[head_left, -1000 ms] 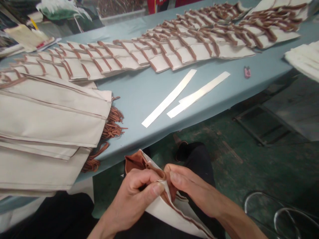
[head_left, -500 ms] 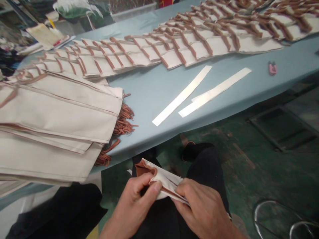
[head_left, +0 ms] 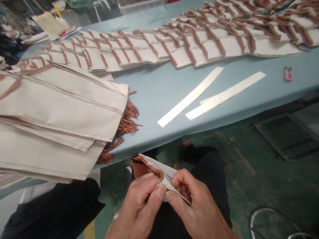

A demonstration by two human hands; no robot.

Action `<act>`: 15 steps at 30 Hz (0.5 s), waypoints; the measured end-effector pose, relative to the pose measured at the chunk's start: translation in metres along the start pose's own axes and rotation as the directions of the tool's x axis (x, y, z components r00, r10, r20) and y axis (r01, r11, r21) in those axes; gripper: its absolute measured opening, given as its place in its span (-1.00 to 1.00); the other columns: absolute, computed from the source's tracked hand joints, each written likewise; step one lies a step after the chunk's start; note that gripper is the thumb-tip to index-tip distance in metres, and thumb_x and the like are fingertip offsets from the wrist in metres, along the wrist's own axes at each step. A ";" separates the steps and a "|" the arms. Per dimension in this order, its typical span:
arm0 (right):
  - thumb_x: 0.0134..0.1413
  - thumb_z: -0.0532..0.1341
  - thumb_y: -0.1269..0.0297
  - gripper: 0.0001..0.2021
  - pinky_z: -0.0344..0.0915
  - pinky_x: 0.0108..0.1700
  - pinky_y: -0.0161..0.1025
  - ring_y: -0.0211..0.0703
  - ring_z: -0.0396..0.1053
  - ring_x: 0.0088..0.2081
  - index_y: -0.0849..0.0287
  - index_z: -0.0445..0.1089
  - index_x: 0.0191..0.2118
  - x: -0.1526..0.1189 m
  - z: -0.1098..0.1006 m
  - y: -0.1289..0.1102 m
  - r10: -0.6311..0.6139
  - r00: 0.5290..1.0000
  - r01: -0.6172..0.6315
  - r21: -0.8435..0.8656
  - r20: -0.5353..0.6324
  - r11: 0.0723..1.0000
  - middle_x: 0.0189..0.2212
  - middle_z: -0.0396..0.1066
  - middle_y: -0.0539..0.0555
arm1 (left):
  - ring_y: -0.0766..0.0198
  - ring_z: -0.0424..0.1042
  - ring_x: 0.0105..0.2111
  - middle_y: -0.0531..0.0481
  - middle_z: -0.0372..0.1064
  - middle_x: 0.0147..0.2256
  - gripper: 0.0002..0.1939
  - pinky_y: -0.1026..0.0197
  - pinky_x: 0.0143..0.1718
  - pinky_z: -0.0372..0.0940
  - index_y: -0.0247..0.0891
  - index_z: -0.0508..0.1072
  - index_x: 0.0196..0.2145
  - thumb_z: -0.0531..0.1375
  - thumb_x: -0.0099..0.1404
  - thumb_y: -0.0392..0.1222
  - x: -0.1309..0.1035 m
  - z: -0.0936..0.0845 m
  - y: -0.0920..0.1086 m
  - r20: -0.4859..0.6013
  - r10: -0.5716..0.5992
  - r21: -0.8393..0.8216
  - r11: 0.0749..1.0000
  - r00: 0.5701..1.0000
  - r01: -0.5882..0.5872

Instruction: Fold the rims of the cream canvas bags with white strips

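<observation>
Over my lap is a small cream fabric pouch with a brown lining, its open end pointing away to the upper left. My left hand pinches the brown-edged fold between thumb and fingers. On the near right side, my right hand grips the cream cloth, fingers curled and thumb tip close to the left thumb. The fingers hide much of the pouch's middle. To the left on the table lie larger cream fabric pieces in a stack, with brown cords spilling from their right end.
Long rows of cream pouches with brown edges cover the back of the blue table. Two white strips and a pink thread clipper lie nearer the front. A metal ring frame stands on the floor at lower right.
My right hand has shifted its grip along the pouch, bringing its thumb toward the left thumb. More of the brown lining shows at the open end. The view has turned slightly left.
</observation>
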State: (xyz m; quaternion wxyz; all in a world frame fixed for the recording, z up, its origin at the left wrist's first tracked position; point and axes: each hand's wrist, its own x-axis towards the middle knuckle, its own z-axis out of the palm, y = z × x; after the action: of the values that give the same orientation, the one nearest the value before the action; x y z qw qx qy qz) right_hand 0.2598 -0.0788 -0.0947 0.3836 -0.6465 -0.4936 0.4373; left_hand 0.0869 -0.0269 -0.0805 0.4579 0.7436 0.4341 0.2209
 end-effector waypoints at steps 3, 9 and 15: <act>0.28 0.17 0.29 -0.84 0.21 -0.56 -0.44 -0.34 0.28 -0.61 0.06 0.22 -0.36 0.000 0.009 0.002 -0.039 0.999 0.040 0.016 -0.024 0.999 -0.59 0.26 -0.17 | 0.17 0.53 -0.17 -0.05 0.59 -0.18 -0.74 0.29 -0.12 0.39 -0.17 0.59 -0.16 0.12 0.54 -0.08 -0.011 0.005 -0.009 -0.150 -0.064 0.090 0.993 0.987 0.079; 0.23 0.08 0.38 -0.85 0.17 -0.60 -0.43 -0.36 0.21 -0.67 0.04 0.18 -0.39 -0.002 0.023 0.009 -0.226 0.945 0.200 -0.130 -0.234 0.971 -0.61 0.17 -0.18 | 0.29 0.47 -0.40 0.06 0.50 -0.41 -0.63 0.33 -0.31 0.32 -0.22 0.52 -0.35 0.06 0.56 -0.07 0.010 0.003 0.004 0.039 -0.176 -0.057 0.982 0.984 0.178; 0.32 0.15 0.30 -0.82 0.27 -0.53 -0.43 -0.33 0.29 -0.61 0.07 0.24 -0.37 -0.006 0.014 0.017 -0.187 0.964 0.162 -0.140 -0.188 0.977 -0.60 0.25 -0.15 | 0.29 0.51 -0.30 0.09 0.57 -0.30 -0.84 0.34 -0.19 0.30 -0.17 0.59 -0.23 0.19 0.45 -0.18 0.032 -0.011 0.011 0.198 -0.161 -0.039 0.984 0.967 0.172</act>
State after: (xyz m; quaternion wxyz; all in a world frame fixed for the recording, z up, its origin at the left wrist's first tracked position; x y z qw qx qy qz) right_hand 0.2512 -0.0872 -0.1144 0.4280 -0.6635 -0.5335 0.3032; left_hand 0.1008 0.0037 -0.0677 0.5357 0.7094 0.4419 0.1201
